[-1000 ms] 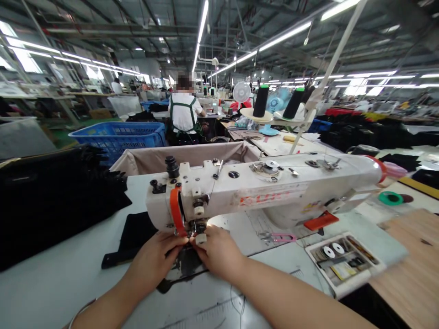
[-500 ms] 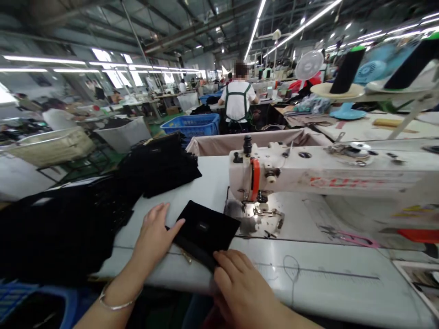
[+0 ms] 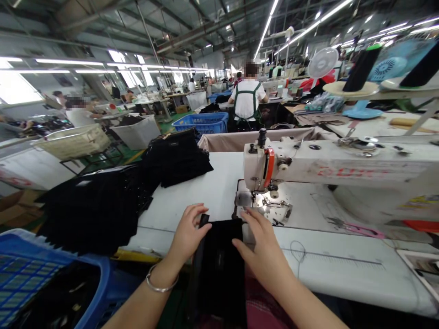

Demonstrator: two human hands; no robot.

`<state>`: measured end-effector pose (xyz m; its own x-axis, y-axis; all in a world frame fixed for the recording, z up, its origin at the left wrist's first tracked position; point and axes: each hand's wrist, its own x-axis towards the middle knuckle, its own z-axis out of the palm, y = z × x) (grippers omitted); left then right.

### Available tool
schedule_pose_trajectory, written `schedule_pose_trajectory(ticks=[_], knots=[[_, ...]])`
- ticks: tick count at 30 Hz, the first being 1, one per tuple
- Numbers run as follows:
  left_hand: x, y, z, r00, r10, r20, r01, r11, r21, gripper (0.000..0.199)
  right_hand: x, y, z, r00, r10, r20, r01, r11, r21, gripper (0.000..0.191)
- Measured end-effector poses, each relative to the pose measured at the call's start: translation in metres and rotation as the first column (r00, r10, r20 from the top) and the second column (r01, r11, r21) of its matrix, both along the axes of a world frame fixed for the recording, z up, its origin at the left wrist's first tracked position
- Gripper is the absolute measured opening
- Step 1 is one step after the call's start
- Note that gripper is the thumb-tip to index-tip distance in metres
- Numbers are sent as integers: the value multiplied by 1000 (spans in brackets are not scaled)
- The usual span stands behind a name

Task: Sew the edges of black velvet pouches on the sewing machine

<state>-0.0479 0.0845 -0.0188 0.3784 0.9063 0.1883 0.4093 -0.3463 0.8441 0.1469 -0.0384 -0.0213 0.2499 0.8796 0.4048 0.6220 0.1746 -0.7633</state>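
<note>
A black fabric piece (image 3: 221,265) with a small label hangs over the front edge of the white sewing table, between my hands. My left hand (image 3: 190,233) pinches its upper left corner, where a small dark tab sticks up between thumb and fingers. At its upper right edge is my right hand (image 3: 259,242), thumb and fingers spread apart, the thumb against the cloth. The sewing machine (image 3: 260,169) stands just beyond my right hand, its metal needle plate (image 3: 274,205) by my fingertips.
Stacks of black fabric pieces (image 3: 92,205) lie on the left. A blue basket (image 3: 103,278) is at the lower left. Pink-handled snips (image 3: 365,230) and a loose thread lie on the right. Thread cones (image 3: 361,68) stand behind the machine. A person (image 3: 247,98) in white works ahead.
The black piece has turned and come toward me, now hanging over the table edge. My right hand has moved up and right and its fingers have spread. The view has shifted left.
</note>
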Motion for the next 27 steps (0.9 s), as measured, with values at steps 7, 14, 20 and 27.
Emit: schedule_pose_trajectory(ticks=[7, 14, 20, 27], knots=[[21, -45, 24, 953, -1, 302, 120, 919, -376, 39, 12, -4, 5, 854, 36, -519, -221, 929, -299, 29], [23, -78, 62, 913, -98, 396, 314, 788, -529, 29, 18, -38, 27, 361, -37, -932, -344, 923, -170, 30], [28, -91, 72, 904, -41, 426, 286, 798, -530, 31, 21, -48, 40, 257, -54, -965, -359, 922, -147, 31], [30, -94, 74, 899, -25, 437, 286, 790, -542, 28, 23, -54, 45, 200, -31, -979, -383, 918, -107, 26]])
